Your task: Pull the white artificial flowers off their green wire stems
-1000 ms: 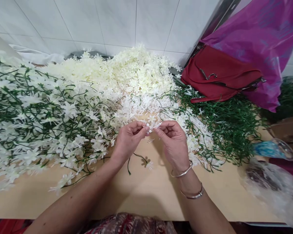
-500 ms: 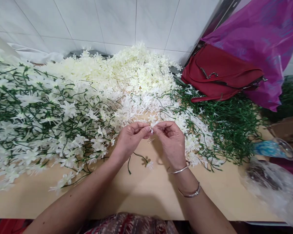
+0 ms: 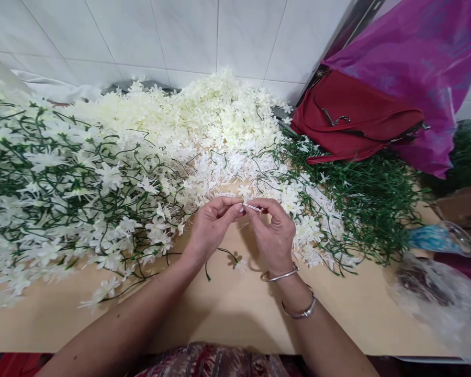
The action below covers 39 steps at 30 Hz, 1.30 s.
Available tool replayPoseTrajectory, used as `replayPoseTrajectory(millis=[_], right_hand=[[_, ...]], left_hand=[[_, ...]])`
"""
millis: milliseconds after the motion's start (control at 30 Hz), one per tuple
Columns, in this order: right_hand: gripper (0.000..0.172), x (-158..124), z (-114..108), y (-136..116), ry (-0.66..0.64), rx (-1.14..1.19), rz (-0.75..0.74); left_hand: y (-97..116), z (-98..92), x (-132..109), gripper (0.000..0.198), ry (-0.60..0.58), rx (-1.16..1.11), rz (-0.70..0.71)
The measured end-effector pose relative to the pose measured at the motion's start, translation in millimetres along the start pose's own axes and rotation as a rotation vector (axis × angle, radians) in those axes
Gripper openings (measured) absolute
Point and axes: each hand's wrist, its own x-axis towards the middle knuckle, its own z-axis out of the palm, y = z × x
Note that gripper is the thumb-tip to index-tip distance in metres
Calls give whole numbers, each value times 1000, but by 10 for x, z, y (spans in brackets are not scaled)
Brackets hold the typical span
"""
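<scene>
My left hand (image 3: 214,225) and my right hand (image 3: 273,230) meet over the table, fingertips almost touching. Both pinch a small white artificial flower stamen (image 3: 253,208), its thin strands lying across my right fingers. Part of it is hidden by the fingertips. Below the hands, a loose green stem with a white stamen tip (image 3: 239,264) lies on the table (image 3: 220,309). Left of my left hand spreads a heap of white flowers on green stems (image 3: 113,180). Behind the hands lie loose cream blossoms (image 3: 227,115) and white stamens (image 3: 220,170).
Bare green stems (image 3: 380,204) are piled at the right, with a red handbag (image 3: 361,115) on their far side and a purple plastic bag (image 3: 419,68) behind. A clear plastic bag (image 3: 443,309) sits at the table's right end. A tiled wall (image 3: 188,34) closes off the back.
The white piece at my fingertips has turned: earlier it looked bunched and upright, now thin strands point right. My right hand has shifted slightly left and tilted.
</scene>
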Motion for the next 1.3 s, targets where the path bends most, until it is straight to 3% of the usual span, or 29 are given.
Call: replayPoseTrajectory(millis=[100,300,467,600,767,900,967,1033,1167,1300], right_hand=[[7,-1,6,1,9,-9,40],[9,7,-8,37,9,-55,115],[27,70,-70,64,-23,-4,82],[10,110,-105,78,-81,140,52],[8,128,-90,75,-65,311,83],[9,144,-71,96,-39,377,159],[14,158,-83,125,-9,391,216],[18,179,-110,165,22,381,255],[21,228,-171,245,48,395,314],[26,245,-189,243,-7,570,458]], left_hand=[[-29,-1,-19,28,-5,61,59],[-56,-13,-45,20,-10,393,238],[-22,-10,-47,19,-47,464,295],[33,2,-65,19,-80,375,282],[115,-37,-47,20,-4,264,307],[333,-86,-42,17,39,428,354],[491,-106,-76,15,-36,643,355],[635,-142,-154,13,-184,850,368],[725,-329,-426,23,-658,1139,323],[570,-582,-641,34,-778,1315,239]])
